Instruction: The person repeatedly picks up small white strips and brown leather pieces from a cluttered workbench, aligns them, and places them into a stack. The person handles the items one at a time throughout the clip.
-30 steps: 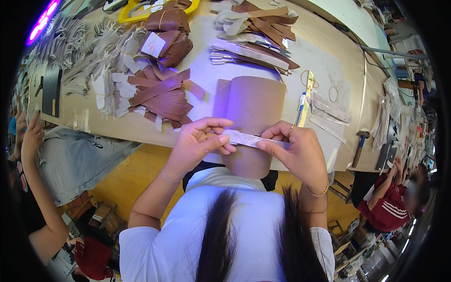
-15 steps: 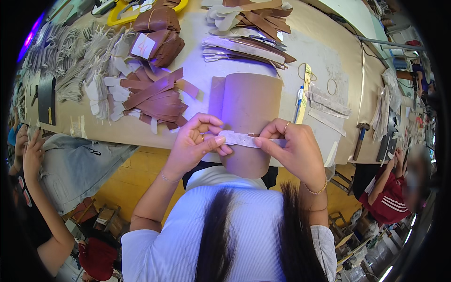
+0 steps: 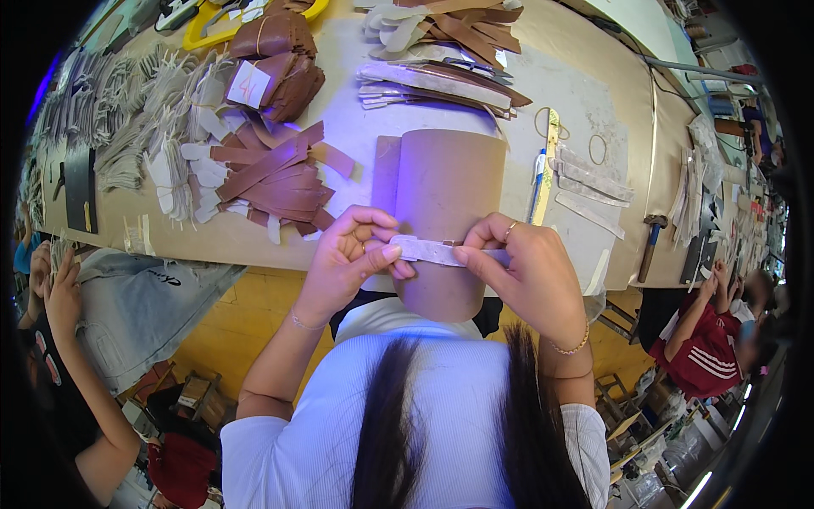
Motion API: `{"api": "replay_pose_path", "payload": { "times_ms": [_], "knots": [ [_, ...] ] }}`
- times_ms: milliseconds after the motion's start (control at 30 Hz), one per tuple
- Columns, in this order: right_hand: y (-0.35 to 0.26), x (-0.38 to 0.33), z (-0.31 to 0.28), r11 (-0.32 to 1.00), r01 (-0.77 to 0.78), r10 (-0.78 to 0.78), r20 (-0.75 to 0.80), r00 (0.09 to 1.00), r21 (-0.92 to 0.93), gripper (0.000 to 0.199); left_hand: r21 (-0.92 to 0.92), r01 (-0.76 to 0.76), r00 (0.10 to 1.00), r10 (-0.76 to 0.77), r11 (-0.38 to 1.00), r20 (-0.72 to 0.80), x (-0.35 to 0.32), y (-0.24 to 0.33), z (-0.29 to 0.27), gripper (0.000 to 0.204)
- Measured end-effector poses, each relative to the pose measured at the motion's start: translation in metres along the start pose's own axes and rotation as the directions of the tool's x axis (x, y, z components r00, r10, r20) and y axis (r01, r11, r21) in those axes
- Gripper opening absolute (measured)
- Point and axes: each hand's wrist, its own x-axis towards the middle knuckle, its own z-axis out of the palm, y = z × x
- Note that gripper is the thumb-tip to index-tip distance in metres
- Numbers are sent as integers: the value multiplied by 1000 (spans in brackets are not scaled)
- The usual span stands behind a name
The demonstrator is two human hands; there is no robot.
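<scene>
A pale grey strip (image 3: 432,252) with a rounded left end lies across the curved tan form (image 3: 449,187) at the table's front edge. My left hand (image 3: 352,253) pinches its left end between thumb and fingers. At the other end, my right hand (image 3: 517,259) presses the strip between thumb and forefinger, and a short tail shows past the thumb. A bit of brown shows along the strip's upper edge. Left of the form lies a fanned pile of brown strips (image 3: 275,182), some with pale backs.
Bundled brown pieces (image 3: 292,81), stacked grey strips (image 3: 127,110) and a yellow tray (image 3: 199,34) fill the far left. More strips (image 3: 441,85) with scissors (image 3: 479,68) lie beyond the form. Right are a pen (image 3: 538,170), a ruler (image 3: 547,165) and a hammer (image 3: 650,246). Co-workers (image 3: 699,339) flank me.
Both hands keep their hold on the strip and have hardly moved. The whole view has shifted slightly, so the table things appear a little to the left.
</scene>
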Motion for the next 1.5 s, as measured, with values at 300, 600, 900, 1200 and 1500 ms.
{"api": "replay_pose_path", "payload": {
  "times_ms": [300,600,900,1200,1500],
  "knots": [
    [0,-1,4,1000,-25,25,-48,999,-5,16,11,22,999,-22,1000,-24,2,0,2,31],
    [7,-7,9,983,-94,75,-121,990,-157,26,-4,31,999,-31,1000,-45,4,-6,0,31],
    [44,-15,-6,904,-201,170,114,979,378,18,-116,-62,998,64,991,17,4,-16,-20,33],
    [52,-10,-8,909,-172,134,123,983,380,16,-70,-37,999,37,997,-7,10,-23,-20,35],
    [57,-5,-9,933,-182,144,141,980,312,23,-73,-21,999,19,997,-33,12,-24,-18,36]
  ]
}}
